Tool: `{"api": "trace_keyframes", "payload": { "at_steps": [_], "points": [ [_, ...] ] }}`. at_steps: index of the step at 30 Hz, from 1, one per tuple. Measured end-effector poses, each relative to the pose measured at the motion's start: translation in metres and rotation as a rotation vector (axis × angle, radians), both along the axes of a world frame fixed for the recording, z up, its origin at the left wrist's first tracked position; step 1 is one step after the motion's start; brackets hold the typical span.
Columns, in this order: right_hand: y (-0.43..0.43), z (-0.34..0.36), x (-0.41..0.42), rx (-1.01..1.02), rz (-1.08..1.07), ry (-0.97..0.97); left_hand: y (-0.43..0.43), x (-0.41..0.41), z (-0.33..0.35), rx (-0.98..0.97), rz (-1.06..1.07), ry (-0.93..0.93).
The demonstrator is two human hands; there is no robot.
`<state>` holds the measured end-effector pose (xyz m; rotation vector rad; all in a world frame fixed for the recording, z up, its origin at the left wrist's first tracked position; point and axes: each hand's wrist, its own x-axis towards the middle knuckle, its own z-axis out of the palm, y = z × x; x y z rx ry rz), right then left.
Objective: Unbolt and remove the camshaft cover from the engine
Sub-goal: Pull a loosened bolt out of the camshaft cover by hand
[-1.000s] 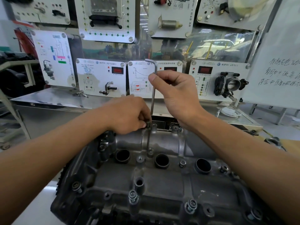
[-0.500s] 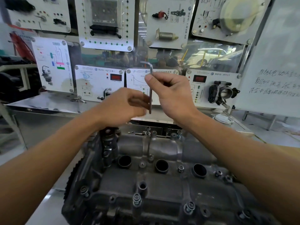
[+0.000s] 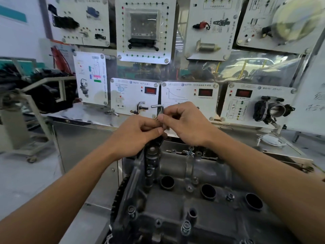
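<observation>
Both hands are raised above the engine. Right hand (image 3: 186, 124) is pinching the bent hex key (image 3: 157, 106). Left hand (image 3: 139, 136) is pinching the key's lower end, and it cannot be told whether a loose bolt is there. The camshaft cover (image 3: 175, 208) is still sitting on the engine. Several bolts (image 3: 186, 227) are still seated, so unbolting is judged only partly done and lifting the cover is still pending.

There were two hands, the left hand (image 3: 139, 136) and the right hand (image 3: 186, 124), and one hex key (image 3: 158, 107). One camshaft cover (image 3: 175, 213) carried three round wells (image 3: 167, 182) (image 3: 208, 191) (image 3: 254, 201). Eight white panels (image 3: 98, 7) (image 3: 146, 2) (image 3: 202, 14) (image 3: 249, 23) (image 3: 88, 64) (image 3: 130, 95) (image 3: 184, 101) (image 3: 232, 110) hung behind, three with red displays (image 3: 150, 90) (image 3: 205, 92) (image 3: 243, 93), and one throttle body (image 3: 274, 110) was mounted there.
</observation>
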<state>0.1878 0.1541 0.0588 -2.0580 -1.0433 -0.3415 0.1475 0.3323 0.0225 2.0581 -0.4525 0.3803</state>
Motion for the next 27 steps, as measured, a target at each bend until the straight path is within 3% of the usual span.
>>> {"api": "trace_keyframes", "payload": {
  "at_steps": [4, 13, 19, 27],
  "points": [
    [0.005, 0.005, 0.000, -0.034, 0.014, -0.024, 0.002, 0.002, -0.003, -0.107, -0.037, -0.002],
    [0.007, 0.004, 0.001, -0.048, 0.005, -0.089, -0.011, 0.004, -0.004, 0.017, 0.182, -0.112],
    [0.008, 0.002, 0.001, -0.027, 0.028, -0.096, -0.011, 0.002, -0.006, 0.033, 0.247, -0.185],
    [0.008, 0.003, 0.003, -0.039, 0.030, -0.101, -0.014, -0.004, -0.006, -0.035, 0.241, -0.150]
  ]
}}
